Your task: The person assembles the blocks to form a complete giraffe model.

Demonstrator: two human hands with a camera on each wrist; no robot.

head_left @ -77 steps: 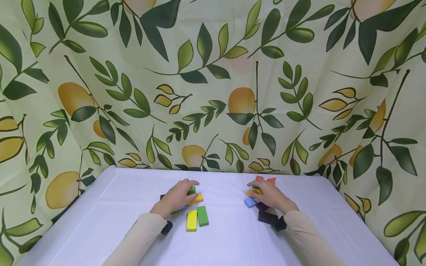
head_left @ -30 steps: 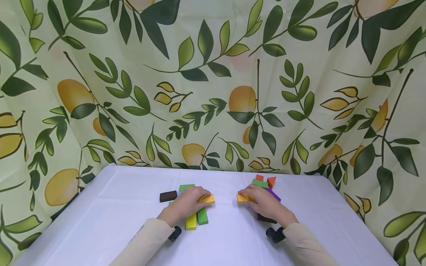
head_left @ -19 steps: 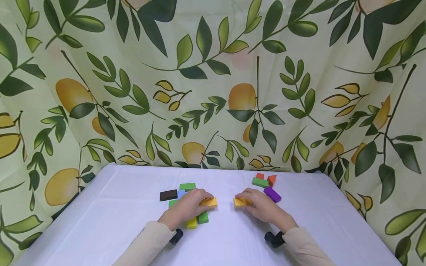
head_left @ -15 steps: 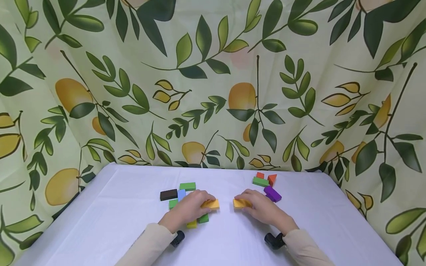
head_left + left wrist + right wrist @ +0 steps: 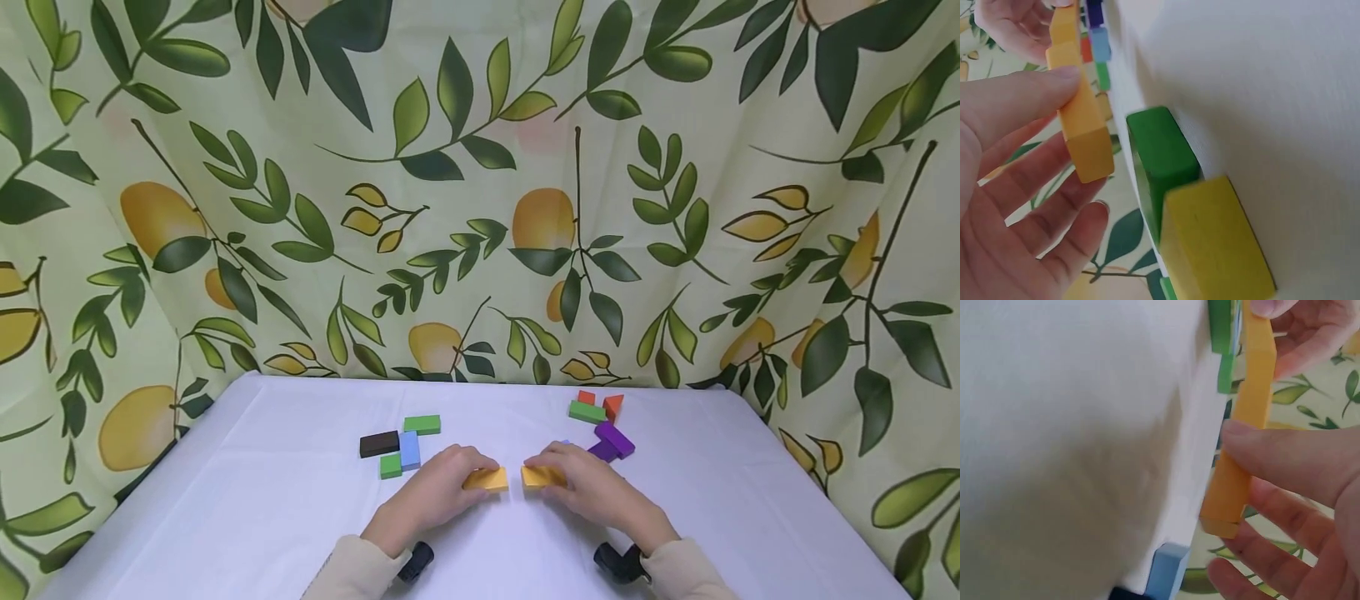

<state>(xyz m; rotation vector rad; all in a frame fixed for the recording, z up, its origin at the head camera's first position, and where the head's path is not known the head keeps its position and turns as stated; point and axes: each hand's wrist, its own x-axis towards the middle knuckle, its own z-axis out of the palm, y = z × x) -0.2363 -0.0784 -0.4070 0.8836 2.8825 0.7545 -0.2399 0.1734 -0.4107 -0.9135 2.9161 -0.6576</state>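
My left hand (image 5: pixel 442 490) pinches an orange toy block (image 5: pixel 489 480) between thumb and fingers. Facing it, my right hand (image 5: pixel 588 482) grips a second orange block (image 5: pixel 542 477). The ends of the two blocks point at each other, with a narrow gap between them in the head view. In the left wrist view the thumb presses on the face of the held block (image 5: pixel 1085 119), and a green block (image 5: pixel 1163 147) and a yellow block (image 5: pixel 1216 240) lie on the cloth below. The right wrist view has the right thumb across its block (image 5: pixel 1230 484), near a blue block (image 5: pixel 1168 569).
Left on the white-covered table (image 5: pixel 225 500) lie a dark brown block (image 5: pixel 379 444), a blue block (image 5: pixel 409 450) and green blocks (image 5: pixel 422 425). Rightward are purple blocks (image 5: pixel 615 439), a green block (image 5: pixel 587 411) and a red triangular block (image 5: pixel 612 407). A leaf-patterned curtain (image 5: pixel 480 208) hangs behind.
Both hands have each taken an orange block from the groups at either side. They have carried them inward and towards me, narrowing the space between the blocks.
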